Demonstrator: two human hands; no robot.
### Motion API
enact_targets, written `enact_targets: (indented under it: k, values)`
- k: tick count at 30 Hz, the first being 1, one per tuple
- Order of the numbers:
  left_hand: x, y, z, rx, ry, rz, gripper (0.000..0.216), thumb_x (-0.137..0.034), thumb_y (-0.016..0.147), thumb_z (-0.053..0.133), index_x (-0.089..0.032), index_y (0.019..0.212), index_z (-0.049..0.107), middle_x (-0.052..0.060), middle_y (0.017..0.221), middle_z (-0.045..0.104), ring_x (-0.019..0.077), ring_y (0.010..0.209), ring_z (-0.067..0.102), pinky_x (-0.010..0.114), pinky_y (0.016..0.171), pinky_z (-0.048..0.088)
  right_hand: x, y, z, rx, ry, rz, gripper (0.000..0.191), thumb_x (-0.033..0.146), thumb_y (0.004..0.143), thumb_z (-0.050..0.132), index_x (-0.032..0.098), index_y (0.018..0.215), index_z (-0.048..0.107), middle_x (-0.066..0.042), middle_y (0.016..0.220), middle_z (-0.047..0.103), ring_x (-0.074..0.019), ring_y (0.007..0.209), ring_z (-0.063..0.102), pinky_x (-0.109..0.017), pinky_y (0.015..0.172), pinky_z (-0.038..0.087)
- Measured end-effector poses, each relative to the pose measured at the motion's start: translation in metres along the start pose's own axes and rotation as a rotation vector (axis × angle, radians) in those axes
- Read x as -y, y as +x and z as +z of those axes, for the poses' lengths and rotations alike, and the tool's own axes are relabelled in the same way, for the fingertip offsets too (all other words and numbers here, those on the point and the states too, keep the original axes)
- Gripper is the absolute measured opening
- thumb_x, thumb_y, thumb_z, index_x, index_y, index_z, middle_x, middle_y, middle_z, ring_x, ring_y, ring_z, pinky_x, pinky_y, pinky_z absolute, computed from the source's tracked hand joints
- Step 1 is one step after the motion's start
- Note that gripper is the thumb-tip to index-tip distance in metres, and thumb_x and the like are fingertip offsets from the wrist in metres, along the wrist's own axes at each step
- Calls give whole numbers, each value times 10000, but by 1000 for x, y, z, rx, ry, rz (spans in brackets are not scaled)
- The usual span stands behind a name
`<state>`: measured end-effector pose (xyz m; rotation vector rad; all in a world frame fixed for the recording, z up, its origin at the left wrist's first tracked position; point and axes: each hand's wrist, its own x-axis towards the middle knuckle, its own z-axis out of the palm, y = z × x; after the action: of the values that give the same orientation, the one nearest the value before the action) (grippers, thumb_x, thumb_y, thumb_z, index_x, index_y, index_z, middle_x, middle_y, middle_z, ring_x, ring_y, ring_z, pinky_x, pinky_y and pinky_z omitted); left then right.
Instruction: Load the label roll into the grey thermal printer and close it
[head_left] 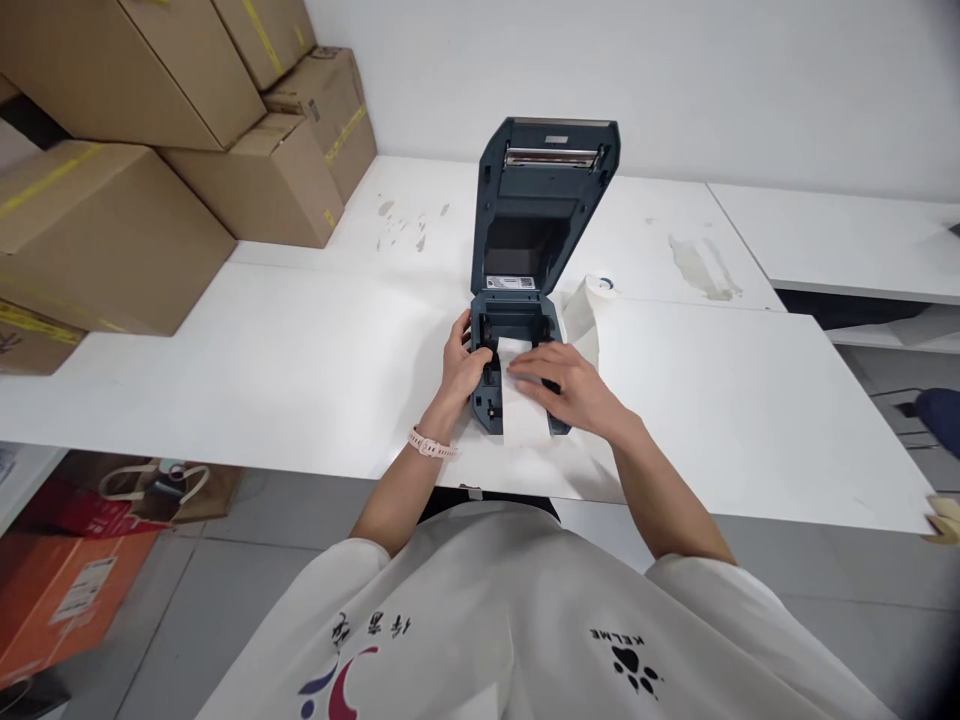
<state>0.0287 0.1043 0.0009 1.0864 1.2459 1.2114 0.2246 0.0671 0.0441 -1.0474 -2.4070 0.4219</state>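
Note:
A dark grey label printer (pixel 516 310) stands on the white table with its lid (pixel 536 200) raised. My left hand (pixel 461 365) grips the printer's left side, fingers along the outer wall and thumb over the inner edge. A strip of white label paper (pixel 525 415) runs out of the printer's bay and past its front edge. On that strip lies my right hand (pixel 566 383), fingers stretched out and slightly apart; its palm hides part of the printer's right side. A roll of white label paper (pixel 592 300) rests just right of the printer, partly unwound.
Cardboard boxes (pixel 255 180) are stacked at the back left of the white table (pixel 315 370). A white wall (pixel 675 90) rises behind it. Below on the left are an orange box (pixel 75 600) and a paper bag (pixel 202 495). A shelf (pixel 885 325) adjoins at the right.

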Motion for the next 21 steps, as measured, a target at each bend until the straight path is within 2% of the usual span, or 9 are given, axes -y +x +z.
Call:
enact_targets:
  k: [3, 4, 6, 8, 9, 11, 14, 17, 21]
  values:
    - [-1, 0, 0, 3, -9, 10, 889, -105, 661, 608, -181, 1533, 451, 121, 1562, 555, 326, 1393, 563, 418, 1110, 518, 12, -27, 5, 6, -6, -13, 357, 439, 1042, 568, 256, 1317, 701, -100, 1425, 687, -304, 1309, 634, -529, 1109, 485]
    - [-1, 0, 0, 4, -11, 15, 886, -104, 662, 606, -179, 1532, 454, 118, 1563, 555, 327, 1399, 557, 418, 1116, 515, 15, -33, 6, 27, -27, -22, 467, 517, 1004, 612, 272, 1401, 648, -103, 1518, 619, -324, 1394, 578, -561, 1162, 444]
    - [0, 0, 0, 5, -10, 20, 876, -103, 668, 602, -191, 1527, 460, 107, 1566, 554, 324, 1411, 548, 415, 1126, 507, 18, -44, 9, 92, -65, -63, 822, 678, 874, 698, 309, 1572, 471, -111, 1658, 457, -366, 1525, 440, -617, 1241, 347]
    - [0, 0, 0, 7, -9, 19, 861, -105, 676, 600, -206, 1521, 467, 97, 1569, 552, 320, 1419, 542, 412, 1133, 501, 19, -51, 11, 141, -90, -101, 1051, 727, 795, 743, 343, 1662, 289, -109, 1712, 354, -382, 1580, 347, -647, 1272, 283]
    - [0, 0, 0, 9, -9, 21, 856, -107, 680, 600, -208, 1519, 467, 97, 1571, 549, 319, 1421, 539, 412, 1135, 498, 19, -53, 12, 139, -102, -108, 1050, 683, 820, 755, 355, 1675, 242, -101, 1711, 355, -378, 1585, 338, -655, 1274, 272]
    - [0, 0, 0, 12, -9, 24, 848, -115, 687, 608, -208, 1518, 466, 101, 1578, 540, 318, 1426, 532, 412, 1136, 494, 19, -55, 17, 88, -113, -108, 876, 476, 940, 726, 372, 1670, 252, -71, 1675, 429, -354, 1566, 385, -658, 1267, 286]
    - [-2, 0, 0, 12, 3, 14, 845, -125, 685, 633, -226, 1508, 470, 97, 1584, 529, 314, 1436, 520, 413, 1140, 486, 20, -57, 26, -49, -72, -99, 646, 191, 1013, 586, 396, 1600, 412, -22, 1560, 586, -295, 1477, 525, -610, 1227, 387]
    - [-3, 0, 1, 3, 8, 2, 847, -122, 670, 650, -238, 1492, 482, 93, 1586, 524, 314, 1439, 512, 424, 1157, 469, 18, -58, 31, -112, 10, -91, 523, 171, 1024, 545, 397, 1495, 564, 5, 1474, 663, -260, 1409, 599, -560, 1182, 468]
    - [-5, -1, 1, -4, 3, -2, 843, -138, 671, 673, -248, 1486, 487, 92, 1580, 526, 316, 1440, 508, 435, 1169, 456, 15, -58, 25, -72, 116, -128, 475, 160, 1013, 521, 371, 1422, 640, 21, 1467, 666, -246, 1432, 578, -540, 1175, 492]
